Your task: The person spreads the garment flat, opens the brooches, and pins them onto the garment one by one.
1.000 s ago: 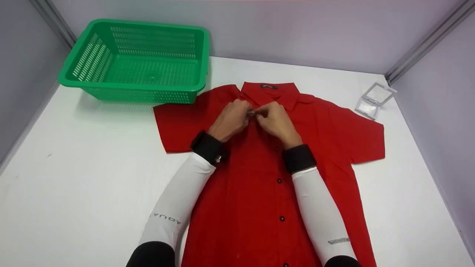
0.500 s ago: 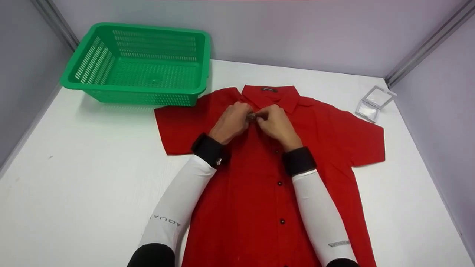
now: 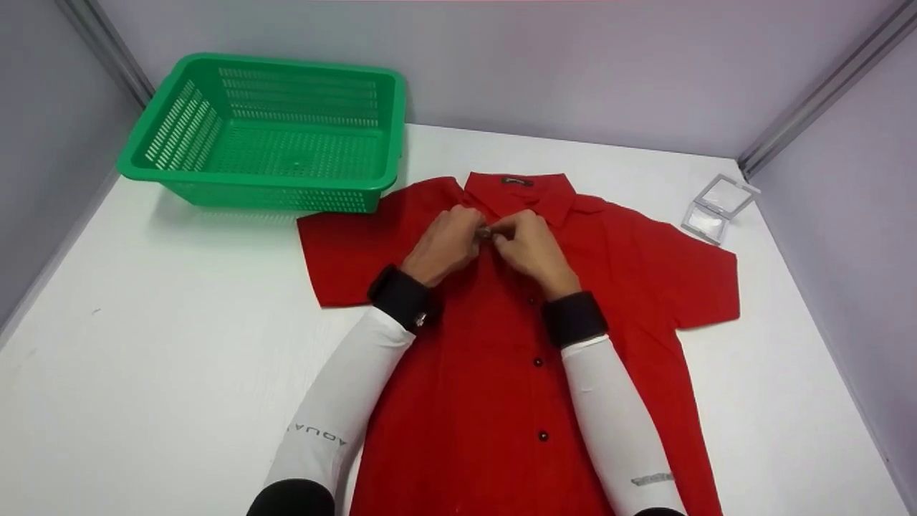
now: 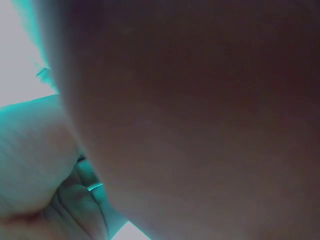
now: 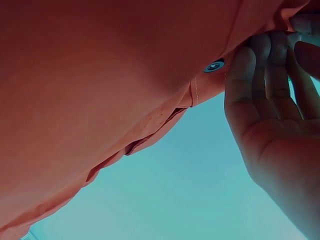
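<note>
A red short-sleeved shirt [image 3: 630, 272] lies flat on the white table [image 3: 143, 373], collar toward the far wall, with black buttons down its front. My left hand [image 3: 448, 240] and right hand [image 3: 526, 244] meet just below the collar, fingers curled and pinching the shirt's front edges at the top button. The right wrist view shows curled fingers [image 5: 260, 90] holding a fabric edge beside a dark button [image 5: 214, 65]. The left wrist view is almost wholly blocked by dark blurred cloth.
A green slotted plastic basket [image 3: 265, 129] stands at the back left, touching the shirt's sleeve. A small clear plastic case [image 3: 718, 208] lies open at the back right near the wall. Grey walls enclose the table on three sides.
Both hands stay pinched together at the top of the shirt front with only slight finger movement. The head view has tilted a little, shifting everything down in frame.
</note>
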